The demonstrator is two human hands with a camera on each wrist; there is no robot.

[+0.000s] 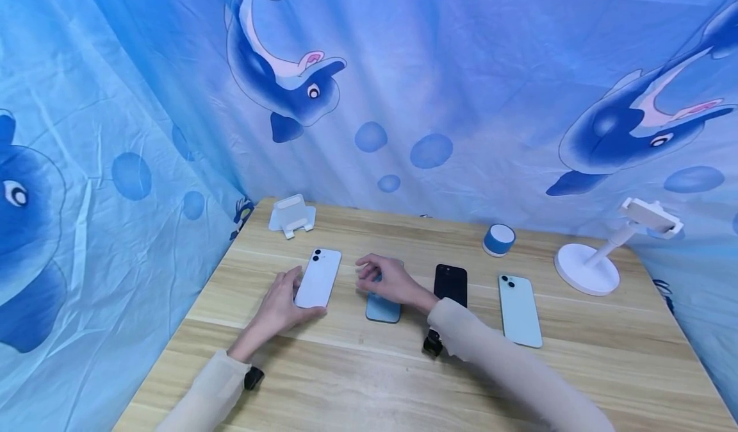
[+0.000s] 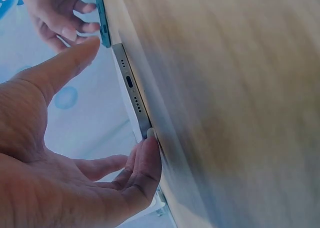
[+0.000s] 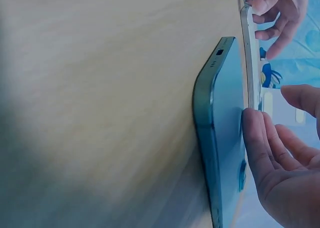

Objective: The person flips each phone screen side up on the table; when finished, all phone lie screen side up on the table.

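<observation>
A white smartphone (image 1: 319, 278) lies back up on the table, its two camera lenses at the far end. My left hand (image 1: 282, 307) holds it by the edges near its close end, thumb at the right corner and fingertips along the left side. In the left wrist view, the phone's charging port end (image 2: 131, 85) faces the camera between thumb and fingers. Over a blue smartphone (image 1: 383, 308) hovers my right hand (image 1: 387, 279), fingers loosely bent with nothing between them. It hides the blue phone's far part. In the right wrist view, the fingertips overlap the blue phone (image 3: 227, 107).
Right of the blue phone lie a black smartphone (image 1: 451, 284), partly behind my right forearm, and a pale green smartphone (image 1: 519, 310). A white folding stand (image 1: 292, 215), a blue-and-white round speaker-like cylinder (image 1: 498, 240) and a white phone holder (image 1: 588, 268) stand along the back. A dolphin-print curtain (image 1: 403, 86) hangs behind.
</observation>
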